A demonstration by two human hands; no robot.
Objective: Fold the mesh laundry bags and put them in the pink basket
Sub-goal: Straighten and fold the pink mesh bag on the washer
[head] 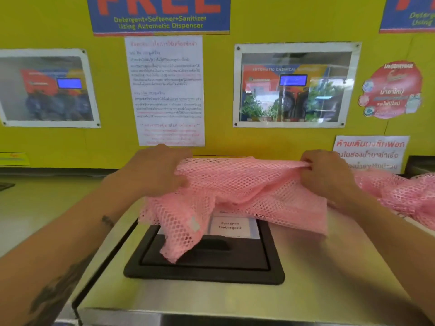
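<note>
Two hands, yours: left hand (157,170) and right hand (327,175) each closed on an end of one pink mesh bag (237,194), held over the black detergent lid (204,260); more mesh bags (404,194) heaped right.

A steel machine top (306,267) with a black hatch (204,267) is shown at centre; a yellow wall (219,90) bearing a white notice (164,90) is seen above.
</note>
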